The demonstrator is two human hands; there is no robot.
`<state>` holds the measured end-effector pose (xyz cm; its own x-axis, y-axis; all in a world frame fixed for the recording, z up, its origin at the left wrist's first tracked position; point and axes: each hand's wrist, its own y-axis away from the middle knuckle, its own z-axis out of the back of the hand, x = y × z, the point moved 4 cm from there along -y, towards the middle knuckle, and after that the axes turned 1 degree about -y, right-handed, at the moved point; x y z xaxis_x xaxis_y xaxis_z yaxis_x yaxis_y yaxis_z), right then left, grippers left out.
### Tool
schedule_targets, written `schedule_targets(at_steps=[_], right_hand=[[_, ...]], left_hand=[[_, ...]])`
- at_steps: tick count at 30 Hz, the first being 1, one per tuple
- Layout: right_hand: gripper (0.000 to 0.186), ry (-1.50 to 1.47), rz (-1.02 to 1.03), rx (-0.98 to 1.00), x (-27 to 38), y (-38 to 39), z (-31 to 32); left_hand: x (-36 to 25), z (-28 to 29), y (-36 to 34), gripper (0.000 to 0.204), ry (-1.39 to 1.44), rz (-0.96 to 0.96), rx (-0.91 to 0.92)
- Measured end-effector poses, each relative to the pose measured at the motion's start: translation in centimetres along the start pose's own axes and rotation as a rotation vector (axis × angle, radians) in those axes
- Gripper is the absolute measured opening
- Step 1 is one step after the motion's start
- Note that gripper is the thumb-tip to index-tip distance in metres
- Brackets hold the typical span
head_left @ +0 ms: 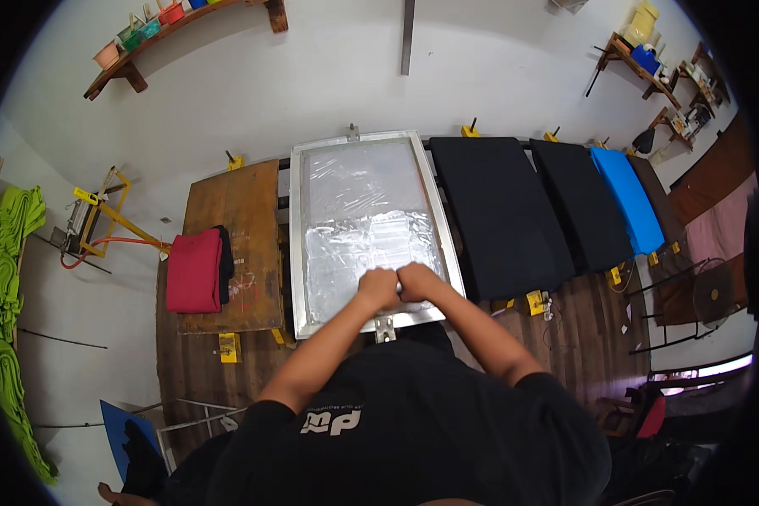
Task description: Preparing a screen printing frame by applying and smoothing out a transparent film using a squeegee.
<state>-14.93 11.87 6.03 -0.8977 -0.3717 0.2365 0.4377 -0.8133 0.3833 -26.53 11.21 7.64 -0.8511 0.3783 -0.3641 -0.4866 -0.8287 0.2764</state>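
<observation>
A screen-printing frame (pixel 439 221) with a pale metal rim lies in front of me, and shiny, wrinkled clear film (pixel 358 181) covers its mesh. Over the near part of the mesh, my left hand (pixel 379 287) is closed in a fist. Right beside it, almost touching, is my right hand (pixel 420 282), closed as well. A small pale bit of something shows between the two fists, but the fingers hide what it is. A metal clamp (pixel 384 330) sits at the middle of the frame's near edge, close to my body.
Left of the frame, folded red cloth (pixel 196 271) lies on a wooden board (pixel 249 198). To the right stand black-covered boards (pixel 502 215) and a blue one (pixel 628 202). Green cloths (pixel 8 261) hang at far left. Shelves with pots (pixel 148 34) line the wall.
</observation>
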Motion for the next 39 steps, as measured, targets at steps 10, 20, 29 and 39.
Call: schedule_targets(at_steps=[10,20,29,39], right_hand=[[0.044,-0.001,0.116,0.162,-1.4,-3.9,5.3],[0.018,0.045,0.052,-0.370,0.8,2.2,-2.0],[0.017,-0.014,0.042,-0.288,-1.0,-1.1,2.0],[0.023,-0.022,0.042,-0.111,1.2,3.0,-0.7]], left_hand=[[2.8,1.9,-6.6,0.044,-0.055,-0.035,0.154],[0.4,-3.2,0.6,0.021,-0.063,-0.151,-0.326],[1.8,-0.6,-2.5,0.025,0.029,-0.024,-0.221],[0.1,-1.6,1.9,0.028,0.084,0.014,-0.018]])
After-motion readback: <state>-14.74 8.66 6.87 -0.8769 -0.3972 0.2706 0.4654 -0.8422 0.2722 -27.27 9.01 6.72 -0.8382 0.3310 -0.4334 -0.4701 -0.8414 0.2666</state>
